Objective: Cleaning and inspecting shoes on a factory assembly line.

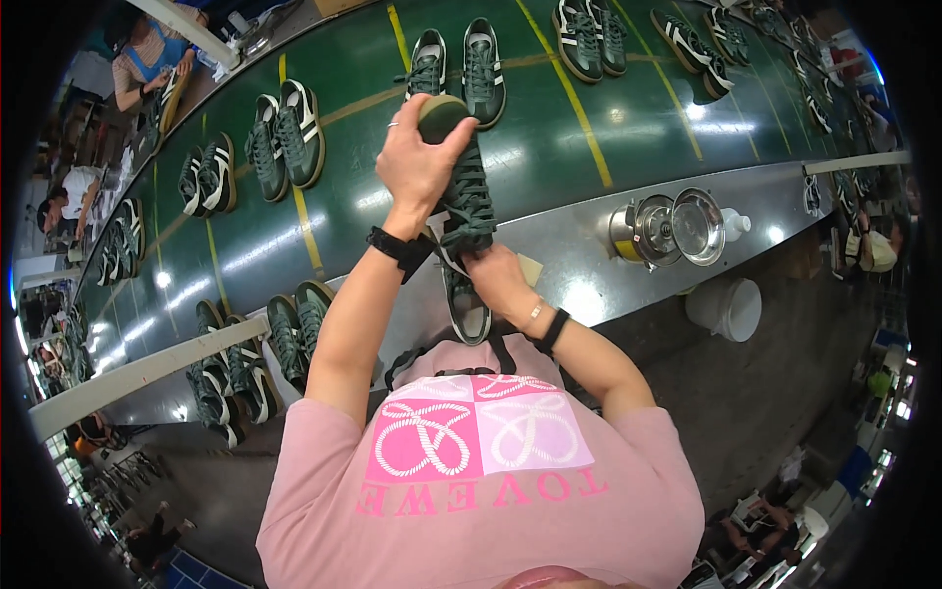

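Green conveyor belt (549, 118) with yellow lines curves across the factory floor, carrying pairs of dark green sneakers (285, 137). A grey metal ledge (579, 245) borders it, with a metal pot (667, 228) on top and a white bucket (726, 306) below. Over the ledge a dark green shoe (463, 201) is held upright. The left hand (420, 162) is closed around its toe; the right hand (496, 278) grips its lower end, fingers curled.
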Tool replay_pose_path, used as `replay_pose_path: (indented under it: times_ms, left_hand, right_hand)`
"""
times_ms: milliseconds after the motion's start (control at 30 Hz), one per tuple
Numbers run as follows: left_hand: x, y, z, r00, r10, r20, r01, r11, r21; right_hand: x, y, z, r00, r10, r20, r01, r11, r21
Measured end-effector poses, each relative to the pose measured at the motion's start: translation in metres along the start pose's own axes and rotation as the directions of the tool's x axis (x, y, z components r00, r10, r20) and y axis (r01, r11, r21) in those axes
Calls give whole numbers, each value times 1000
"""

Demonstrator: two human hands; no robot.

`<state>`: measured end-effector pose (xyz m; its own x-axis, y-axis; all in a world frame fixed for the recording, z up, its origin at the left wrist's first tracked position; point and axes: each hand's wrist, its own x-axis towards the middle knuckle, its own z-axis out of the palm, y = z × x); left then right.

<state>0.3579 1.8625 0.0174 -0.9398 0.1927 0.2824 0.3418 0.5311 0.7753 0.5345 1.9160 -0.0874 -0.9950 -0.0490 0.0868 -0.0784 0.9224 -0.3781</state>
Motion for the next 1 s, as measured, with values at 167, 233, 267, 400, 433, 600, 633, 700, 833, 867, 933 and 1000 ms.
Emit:
replay_pose_path:
  times_ms: [167,233,267,400,433,600,633,700,833,867,933,1000]
  left_hand:
    - [-11,6,3,999,40,24,-38,996,-75]
    - [-10,-1,6,999,51,-8,-52,996,-78]
    - [-10,-3,8,997,71,-30,-74,994,-82]
    - [-9,1,12,996,92,-4,-92,994,-65]
    - [-10,2,12,996,88,0,-88,994,-63]
    - [-12,-7,10,992,99,-84,-106,990,-88]
    - [-12,-10,11,986,112,-122,-121,990,-75]
    - [-11,-11,15,985,127,-119,-137,987,-85]
    - [-12,2,20,983,163,-88,-168,984,-60]
    - [-12,2,20,981,170,-92,-173,984,-31]
    - [-13,-8,19,977,153,-149,-161,986,-46]
    - [-12,-15,16,980,123,-155,-133,990,-53]
  right_hand:
    - [-16,-4,3,998,51,27,-52,998,32]
    - [-29,-3,-11,985,69,-159,-35,978,206]
    - [-29,-1,-10,985,61,-159,-28,979,204]
    - [-5,4,10,995,39,91,-45,997,63]
    - [-1,4,17,990,36,137,-41,998,38]
    - [-23,1,-17,995,95,-35,-85,971,222]
    - [-29,3,-20,996,78,-52,-64,972,226]
    - [-30,5,-17,995,69,-66,-53,972,227]
    - [-5,11,16,999,35,24,-37,997,70]
    - [-6,12,19,1000,-6,20,5,999,46]
    - [-15,12,4,1000,21,-12,-20,993,112]
    - [-26,9,-9,997,36,-74,-20,977,213]
